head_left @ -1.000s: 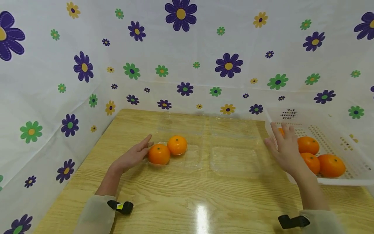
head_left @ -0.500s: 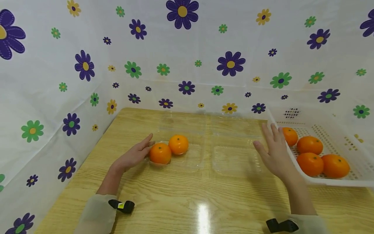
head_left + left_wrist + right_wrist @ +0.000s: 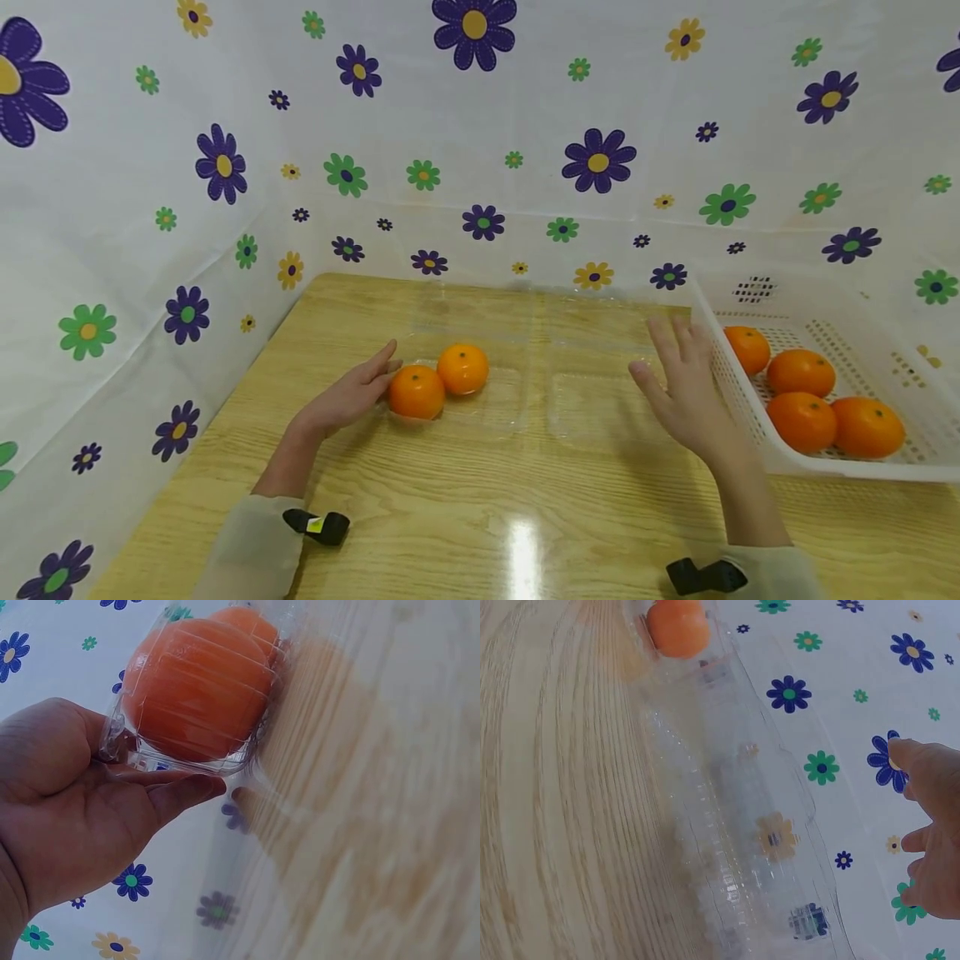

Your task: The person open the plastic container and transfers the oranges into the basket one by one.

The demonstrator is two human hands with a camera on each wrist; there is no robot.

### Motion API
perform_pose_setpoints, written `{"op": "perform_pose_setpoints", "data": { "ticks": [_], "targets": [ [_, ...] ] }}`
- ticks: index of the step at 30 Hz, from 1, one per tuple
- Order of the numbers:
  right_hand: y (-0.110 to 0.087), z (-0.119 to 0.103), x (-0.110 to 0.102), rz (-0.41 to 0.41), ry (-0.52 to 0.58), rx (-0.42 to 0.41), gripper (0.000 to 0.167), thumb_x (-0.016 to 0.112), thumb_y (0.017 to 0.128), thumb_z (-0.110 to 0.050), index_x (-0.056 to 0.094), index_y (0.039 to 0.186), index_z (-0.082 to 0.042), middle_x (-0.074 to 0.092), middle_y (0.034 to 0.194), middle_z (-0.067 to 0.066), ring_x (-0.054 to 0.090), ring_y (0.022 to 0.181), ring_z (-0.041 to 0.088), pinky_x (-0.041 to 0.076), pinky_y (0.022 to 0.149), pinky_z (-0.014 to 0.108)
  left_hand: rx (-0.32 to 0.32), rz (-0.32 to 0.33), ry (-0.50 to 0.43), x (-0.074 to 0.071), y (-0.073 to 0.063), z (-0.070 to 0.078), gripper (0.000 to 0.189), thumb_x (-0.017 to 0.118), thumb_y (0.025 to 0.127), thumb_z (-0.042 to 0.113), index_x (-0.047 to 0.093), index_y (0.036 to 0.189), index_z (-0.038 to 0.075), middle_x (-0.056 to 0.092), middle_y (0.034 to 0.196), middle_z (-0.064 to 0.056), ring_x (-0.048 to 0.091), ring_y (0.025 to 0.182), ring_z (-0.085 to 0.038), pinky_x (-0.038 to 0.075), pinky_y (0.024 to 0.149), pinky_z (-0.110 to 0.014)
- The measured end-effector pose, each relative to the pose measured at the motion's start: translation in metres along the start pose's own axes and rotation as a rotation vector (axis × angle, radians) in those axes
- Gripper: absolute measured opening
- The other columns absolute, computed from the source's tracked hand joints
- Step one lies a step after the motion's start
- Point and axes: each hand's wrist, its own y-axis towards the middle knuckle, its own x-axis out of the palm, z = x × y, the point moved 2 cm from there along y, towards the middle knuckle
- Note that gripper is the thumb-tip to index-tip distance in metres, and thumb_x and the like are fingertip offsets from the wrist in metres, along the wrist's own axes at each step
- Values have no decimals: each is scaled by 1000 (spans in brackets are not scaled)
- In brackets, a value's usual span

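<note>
Two oranges, a front one [image 3: 416, 392] and a rear one [image 3: 462, 369], sit in the left half of a clear plastic clamshell box [image 3: 495, 417]. My left hand [image 3: 347, 402] rests with extended fingers against that box's left side; the left wrist view shows the box wall beside the thumb and fingers [image 3: 187, 793]. Over the right side of a second clear clamshell box [image 3: 588, 408], my right hand [image 3: 686, 396] hovers with spread fingers, holding nothing. No fruit shows in this second box. Both boxes have their lids folded back.
At the right stands a white perforated plastic basket [image 3: 847, 471] holding several oranges [image 3: 802, 422]. Its left wall is close to my right hand. A flower-print cloth [image 3: 480, 158] encloses the back and sides of the wooden table [image 3: 420, 517].
My right hand has moved left from over the basket's edge to the second box's right side. The left hand stays by the first box. The view has shifted slightly.
</note>
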Motion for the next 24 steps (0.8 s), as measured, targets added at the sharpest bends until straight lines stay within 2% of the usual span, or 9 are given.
{"op": "perform_pose_setpoints", "data": {
  "ticks": [5,9,18,24],
  "targets": [
    [3,-2,11,-11,29,-20,69,48,105,-37,20,159,-5,-1,163,28,-12,147,49,2,108,77,0,-8,-11,2,2,0,58,28,110,14,1,160,6,22,159,-28,24,146,-42,28,113,-56],
    [5,-6,18,-16,-10,-36,69,48,104,-39,22,158,-6,4,162,29,-6,148,50,5,110,75,5,-10,-11,2,2,-1,57,28,109,13,1,160,6,22,159,-29,22,147,-42,28,113,-57],
    [10,-20,32,-66,27,-49,68,49,105,-37,20,159,-7,3,163,27,-10,149,47,5,110,75,8,-12,-4,1,2,-1,58,28,109,12,1,159,5,22,159,-29,23,146,-43,30,112,-57],
    [14,-29,41,-99,17,-37,69,46,105,-43,19,160,-11,1,164,24,-12,150,43,7,110,75,3,-18,-10,1,0,1,57,27,109,12,0,159,4,21,159,-29,23,147,-43,29,112,-57]
  ]
}}
